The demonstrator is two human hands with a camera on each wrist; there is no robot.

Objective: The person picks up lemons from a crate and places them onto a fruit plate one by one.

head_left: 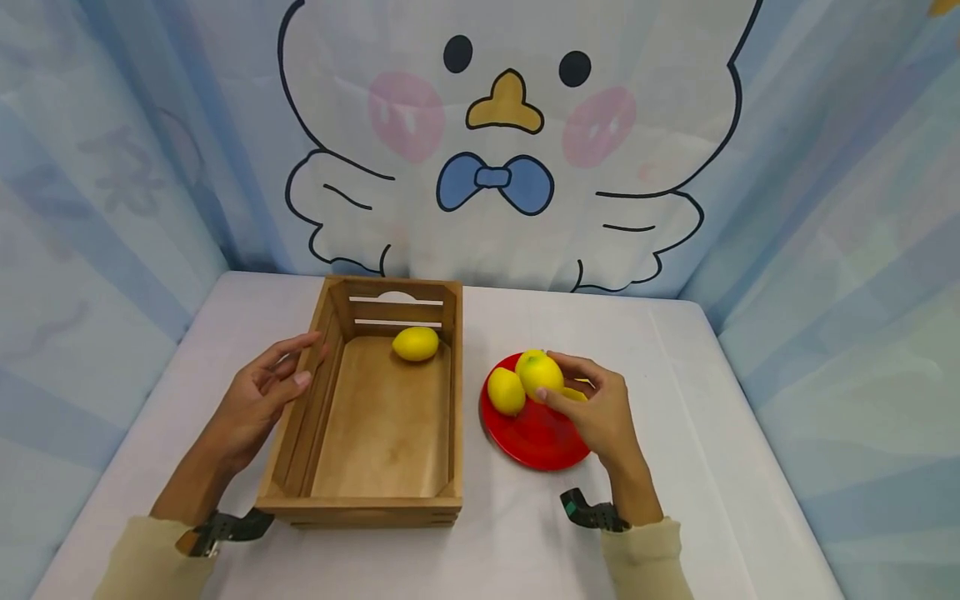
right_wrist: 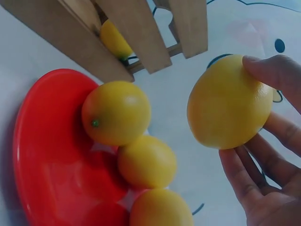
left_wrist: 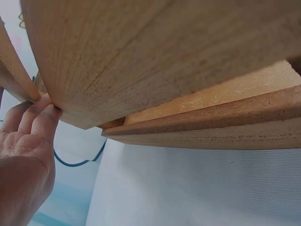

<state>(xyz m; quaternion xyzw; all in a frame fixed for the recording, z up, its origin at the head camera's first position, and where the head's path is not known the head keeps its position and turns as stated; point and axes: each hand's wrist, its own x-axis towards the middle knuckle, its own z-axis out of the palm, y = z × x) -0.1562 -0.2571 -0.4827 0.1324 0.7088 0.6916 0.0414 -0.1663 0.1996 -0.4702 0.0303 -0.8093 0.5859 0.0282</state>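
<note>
My right hand (head_left: 600, 408) pinches a yellow lemon (right_wrist: 230, 101) between thumb and fingers, raised over the red plate (head_left: 536, 442). Three more lemons lie in a row on that plate in the right wrist view, among them a lemon (right_wrist: 116, 113) at the crate end. From above, the held lemon and the hand partly cover the others. At the left, my left hand (head_left: 258, 400) grips the side of a wooden crate (head_left: 288, 442), its fingertips tucked in at a slat. Inside the crate, one lemon (head_left: 416, 343) rests near the far end.
Both crate and plate stand on a white-covered table (head_left: 675, 467), the plate close by the crate's right side. A curtain (head_left: 495, 242) with a cartoon bird hangs behind the far edge, and more curtain flanks both sides.
</note>
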